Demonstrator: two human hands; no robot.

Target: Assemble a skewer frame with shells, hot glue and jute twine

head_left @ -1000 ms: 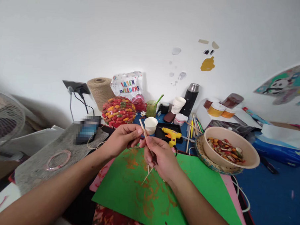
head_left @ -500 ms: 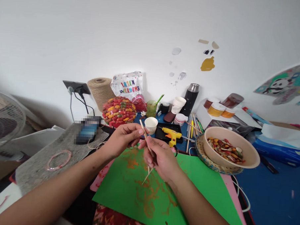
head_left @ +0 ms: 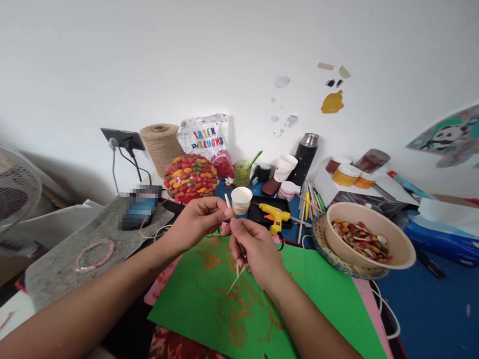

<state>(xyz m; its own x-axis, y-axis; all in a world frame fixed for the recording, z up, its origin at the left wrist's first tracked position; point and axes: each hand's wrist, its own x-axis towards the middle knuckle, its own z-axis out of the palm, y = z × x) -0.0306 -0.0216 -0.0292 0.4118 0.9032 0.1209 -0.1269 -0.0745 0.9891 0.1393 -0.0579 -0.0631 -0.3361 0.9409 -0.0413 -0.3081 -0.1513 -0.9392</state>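
My left hand (head_left: 198,222) and my right hand (head_left: 256,249) meet above the far edge of a green paper sheet (head_left: 317,310) smeared with orange-brown paint. Both pinch thin wooden sticks (head_left: 233,277). One stick end pokes up past my left fingertips, and two crossed ends stick out below my right hand. Just behind the hands stand a small white paper cup (head_left: 241,199) and a yellow glue gun (head_left: 275,215) on a black tray.
A beige bowl (head_left: 395,250) of coloured shells sits on a woven plate at the right. At the back stand a twine spool (head_left: 160,144), a shell-covered dome (head_left: 190,177), a balloon bag (head_left: 205,137), a black flask (head_left: 305,157), cups and paint jars (head_left: 345,174). A fan (head_left: 6,190) is at far left.
My right hand has slid slightly up and toward the left hand along the sticks. Everything else stays put.
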